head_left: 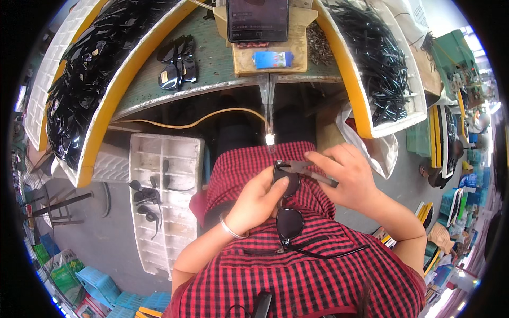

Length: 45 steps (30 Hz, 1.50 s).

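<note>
Above my lap, my left hand (257, 204) pinches the front of a pair of black sunglasses (290, 225), thumb on the frame by the upper lens. The lower dark lens hangs free, and one temple stretches to the right across the red-and-black checked cloth. My right hand (347, 175) closes on a slim dark-grey piece (313, 172); whether it is a tool or a temple I cannot tell. Its far end meets the top corner of the frame, by the hinge. Right fingers partly hide it.
A white partitioned tray (183, 212) with several sunglasses stands at the left. Trays of black glasses parts (85, 85) and temples (371, 63) flank the green bench (212, 58). On it lie sunglasses (179, 66), a phone (258, 21) and a small blue packet (273, 59).
</note>
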### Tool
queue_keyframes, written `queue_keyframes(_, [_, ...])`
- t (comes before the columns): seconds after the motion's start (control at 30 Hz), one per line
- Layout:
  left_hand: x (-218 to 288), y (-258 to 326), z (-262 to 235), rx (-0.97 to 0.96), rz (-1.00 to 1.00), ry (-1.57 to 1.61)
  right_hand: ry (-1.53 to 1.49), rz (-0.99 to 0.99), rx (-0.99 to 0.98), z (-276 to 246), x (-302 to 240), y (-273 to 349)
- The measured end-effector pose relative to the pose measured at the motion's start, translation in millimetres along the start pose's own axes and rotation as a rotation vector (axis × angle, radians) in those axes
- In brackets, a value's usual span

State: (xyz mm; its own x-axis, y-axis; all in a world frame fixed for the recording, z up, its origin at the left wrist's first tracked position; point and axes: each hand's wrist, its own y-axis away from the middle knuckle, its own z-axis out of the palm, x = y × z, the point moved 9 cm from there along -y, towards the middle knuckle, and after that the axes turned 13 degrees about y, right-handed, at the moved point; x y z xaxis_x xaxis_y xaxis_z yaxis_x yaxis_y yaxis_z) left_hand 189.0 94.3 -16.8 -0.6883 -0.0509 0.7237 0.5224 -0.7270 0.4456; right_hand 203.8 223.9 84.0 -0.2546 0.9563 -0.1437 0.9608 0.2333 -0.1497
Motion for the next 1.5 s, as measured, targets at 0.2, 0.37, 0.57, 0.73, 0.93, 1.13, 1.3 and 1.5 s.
queue_keyframes(0.2, [2, 4, 5, -0.016, 0.003, 0.019, 0.001, 0.003, -0.003, -2, 0, 0])
queue_keyframes(0.37, [0, 5, 3, -0.054, -0.006, 0.029, -0.732, 0.378, -0.38, 26, 26, 14])
queue_keyframes(0.57, [5, 10, 5, -0.132, 0.005, 0.18, -0.077, 0.468, 0.086, -42, 123, -42])
queue_keyframes(0.73, [15, 21, 10, -0.208, 0.006, 0.331, 0.418, 0.366, 0.199, -46, 170, -106])
queue_keyframes(0.93, [14, 34, -40, -0.044, 0.029, 0.4, -0.314, 0.53, 0.186, -32, 149, -57])
queue_keyframes(1.13, [-9, 4, -86, 0.357, 0.111, 0.333, -1.1, 0.548, -0.347, 77, 42, 22])
queue_keyframes(1.3, [16, -13, -73, 0.321, 0.24, 0.337, -1.379, 0.707, -0.026, 100, 32, 18])
queue_keyframes(1.5, [52, 1, -60, 0.304, 0.41, 0.324, -1.395, 0.773, 0.125, 86, 40, -5])
